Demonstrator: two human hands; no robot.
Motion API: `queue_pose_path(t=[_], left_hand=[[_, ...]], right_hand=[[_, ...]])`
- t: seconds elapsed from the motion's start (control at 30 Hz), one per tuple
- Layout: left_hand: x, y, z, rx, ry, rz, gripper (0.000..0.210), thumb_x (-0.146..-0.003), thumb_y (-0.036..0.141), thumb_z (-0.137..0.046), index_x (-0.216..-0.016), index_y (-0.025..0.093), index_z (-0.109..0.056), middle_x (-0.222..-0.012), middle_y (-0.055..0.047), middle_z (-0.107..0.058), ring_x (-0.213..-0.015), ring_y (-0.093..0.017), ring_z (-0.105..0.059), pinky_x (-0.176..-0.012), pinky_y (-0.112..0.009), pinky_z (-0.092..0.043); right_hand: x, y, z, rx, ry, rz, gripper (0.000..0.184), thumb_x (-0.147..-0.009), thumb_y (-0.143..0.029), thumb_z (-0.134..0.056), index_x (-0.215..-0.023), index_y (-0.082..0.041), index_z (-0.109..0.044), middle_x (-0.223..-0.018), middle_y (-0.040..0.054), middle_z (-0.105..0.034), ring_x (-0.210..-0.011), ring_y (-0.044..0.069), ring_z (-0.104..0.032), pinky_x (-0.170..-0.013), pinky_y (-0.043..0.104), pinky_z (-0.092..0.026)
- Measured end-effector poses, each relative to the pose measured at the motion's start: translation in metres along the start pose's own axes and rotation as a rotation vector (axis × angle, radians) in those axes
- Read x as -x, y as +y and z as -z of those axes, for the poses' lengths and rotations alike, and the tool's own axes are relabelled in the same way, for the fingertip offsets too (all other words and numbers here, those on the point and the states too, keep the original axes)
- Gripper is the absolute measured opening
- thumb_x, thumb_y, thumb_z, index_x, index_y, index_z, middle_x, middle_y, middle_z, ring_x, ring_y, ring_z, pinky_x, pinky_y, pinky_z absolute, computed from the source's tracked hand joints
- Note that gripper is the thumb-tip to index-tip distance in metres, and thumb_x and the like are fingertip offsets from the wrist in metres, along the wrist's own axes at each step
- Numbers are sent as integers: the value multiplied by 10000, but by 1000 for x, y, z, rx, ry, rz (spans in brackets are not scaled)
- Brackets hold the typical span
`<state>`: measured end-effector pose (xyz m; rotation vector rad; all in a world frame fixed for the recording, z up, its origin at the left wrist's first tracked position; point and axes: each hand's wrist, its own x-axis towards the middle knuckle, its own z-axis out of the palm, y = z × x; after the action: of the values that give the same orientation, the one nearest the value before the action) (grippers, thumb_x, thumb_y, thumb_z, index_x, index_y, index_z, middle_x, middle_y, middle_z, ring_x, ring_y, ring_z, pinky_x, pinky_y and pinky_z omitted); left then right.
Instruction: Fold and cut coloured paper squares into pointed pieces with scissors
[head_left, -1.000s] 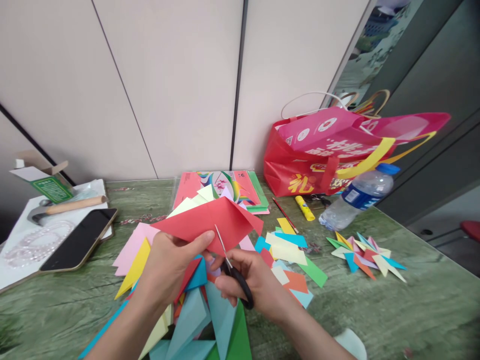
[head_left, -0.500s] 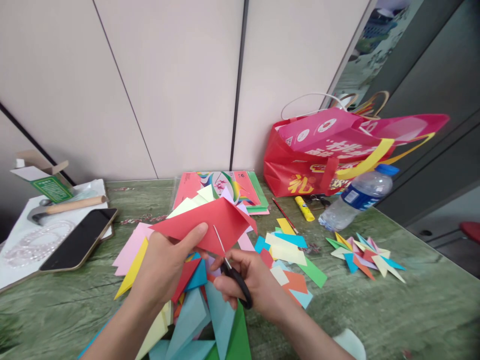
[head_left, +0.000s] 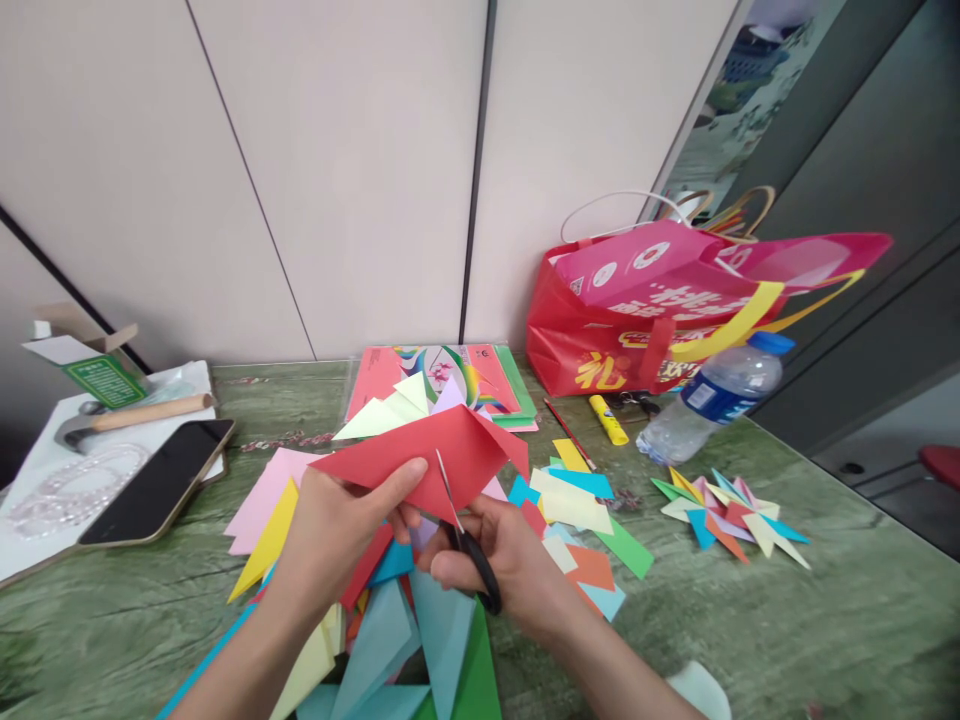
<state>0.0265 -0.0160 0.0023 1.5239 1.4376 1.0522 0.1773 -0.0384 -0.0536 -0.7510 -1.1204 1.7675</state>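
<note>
A folded sheet of red paper point(head_left: 405, 448) is held up above the pile, pinched at its lower edge by my left hand point(head_left: 352, 520) with the thumb on top. My right hand point(head_left: 487, 550) grips black-handled scissors point(head_left: 478, 568). One silver blade lies across the front of the red paper; the other is mostly hidden behind it. Below my hands lie folded light blue pieces point(head_left: 379, 640), a green sheet point(head_left: 476, 670) and cream pieces point(head_left: 311, 665). Pink paper point(head_left: 270, 490) and a yellow piece point(head_left: 268, 540) stick out beside my left wrist.
Paper strips point(head_left: 574, 500), a glue stick point(head_left: 608, 420), a water bottle point(head_left: 709, 395) and folded paper stars point(head_left: 731, 510) sit to the right. A red bag point(head_left: 607, 340) leans at the back. At left lie a phone point(head_left: 161, 485), a hammer point(head_left: 139, 415) and a green box point(head_left: 105, 375).
The red paper has shifted slightly right and down, and its right flap has swung outward. The scissors have turned a little and their blades look closer to upright.
</note>
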Motion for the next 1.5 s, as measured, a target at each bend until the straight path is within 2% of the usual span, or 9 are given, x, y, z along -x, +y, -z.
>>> queue_pose_path(t=[0.27, 0.5, 0.73, 0.9, 1.13, 1.27, 1.43, 1.5], left_hand=[[1, 0, 1, 37, -29, -10, 430, -731, 386, -635, -353, 194, -561, -333, -15, -570, -340, -140, -523, -426, -232, -437], [1, -1, -1, 101, -49, -1, 420, -728, 383, -638, -361, 195, -558, -343, -11, -574, -351, -141, -525, -430, -234, -433], [2, -2, -3, 112, -8, -4, 424, -705, 384, -647, -336, 198, -553, -325, -15, -563, -329, -138, -509, -400, -228, -414], [4, 1, -5, 108, 37, -13, 429, -696, 385, -645, -324, 207, -526, -306, -4, -541, -315, -134, -487, -373, -224, -399], [4, 5, -1, 15, -9, 23, 432, -709, 396, -645, -343, 195, -533, -337, -10, -563, -358, -141, -521, -426, -225, -423], [3, 5, -1, 89, 49, 19, 317, -713, 388, -648, -467, 190, -618, -436, -6, -630, -423, -160, -567, -436, -227, -438], [1, -6, -1, 142, 103, -18, 297, -734, 389, -634, -525, 178, -620, -531, -8, -665, -516, -175, -591, -502, -240, -465], [-1, -10, 1, 158, 158, -36, 258, -710, 379, -659, -559, 173, -629, -556, -8, -666, -545, -186, -594, -507, -246, -465]], right_hand=[[2, -2, -1, 51, 14, -58, 378, -564, -407, -791, -751, -139, -599, -649, -12, -530, -565, 99, -433, -517, 216, -334], [1, -1, -2, 65, 19, -23, 427, -571, -420, -786, -832, -136, -602, -646, -15, -528, -537, 86, -429, -502, 211, -347], [2, 1, -1, 142, 69, -49, 352, -579, -417, -771, -703, -140, -593, -571, -22, -549, -461, 76, -442, -451, 208, -351], [2, 2, 0, 136, 73, -57, 369, -586, -433, -758, -726, -156, -559, -540, -39, -562, -425, 68, -440, -414, 194, -344], [4, -1, -1, 145, 74, -74, 394, -597, -459, -750, -742, -146, -558, -516, -42, -571, -380, 57, -446, -373, 175, -326], [3, 1, 0, 121, 81, -84, 415, -582, -463, -760, -738, -148, -540, -509, -40, -583, -368, 57, -460, -375, 174, -345], [2, 2, 0, 92, 28, -136, 409, -583, -443, -772, -728, -146, -531, -506, -23, -610, -383, 75, -504, -397, 181, -378], [2, 1, 0, 72, 5, -173, 427, -577, -438, -779, -768, -147, -533, -506, -23, -619, -373, 75, -507, -388, 176, -376]])
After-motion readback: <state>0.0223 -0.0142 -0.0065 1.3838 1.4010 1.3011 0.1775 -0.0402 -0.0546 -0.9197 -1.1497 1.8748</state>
